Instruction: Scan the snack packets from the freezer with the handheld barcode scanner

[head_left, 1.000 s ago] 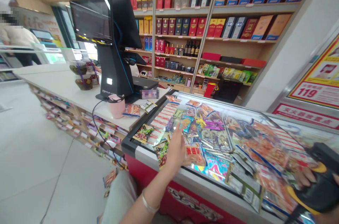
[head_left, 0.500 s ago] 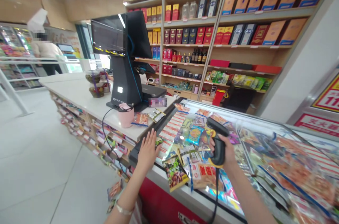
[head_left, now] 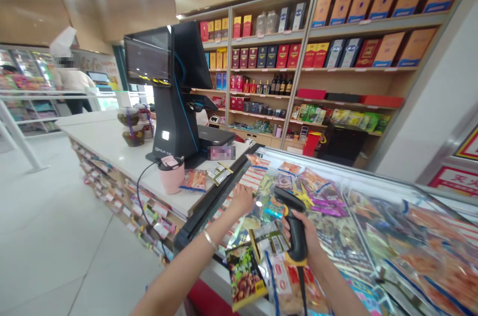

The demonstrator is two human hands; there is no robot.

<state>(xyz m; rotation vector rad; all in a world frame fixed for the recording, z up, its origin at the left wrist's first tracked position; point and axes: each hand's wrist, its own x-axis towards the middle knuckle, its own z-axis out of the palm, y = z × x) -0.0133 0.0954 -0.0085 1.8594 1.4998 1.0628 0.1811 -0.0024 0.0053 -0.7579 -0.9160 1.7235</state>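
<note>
My right hand (head_left: 306, 229) is wrapped round the grip of a black and yellow barcode scanner (head_left: 298, 231), its head pointing up and left over the glass top. Its cable hangs down in front. My left hand (head_left: 244, 200) is closed above the striped part of the glass top, fingers curled; what they hold is hidden. Between and below the hands lie a green and black snack packet (head_left: 245, 276), a clear packet with a barcode label (head_left: 269, 240) and a red-lettered food bag (head_left: 286, 281). A blue snack packet (head_left: 274, 212) is partly hidden behind the scanner.
A pink cup (head_left: 172, 176), an orange snack packet (head_left: 194, 180) and a silvery packet (head_left: 219, 173) rest on the white counter (head_left: 93, 124). Behind them stands a black checkout terminal (head_left: 168, 126). Bagged foods (head_left: 429, 251) fill the display at right. A person (head_left: 72, 81) stands far left.
My left hand has moved right and away from me, from flat with spread fingers to curled. My right hand has shifted slightly left with the barcode scanner.
</note>
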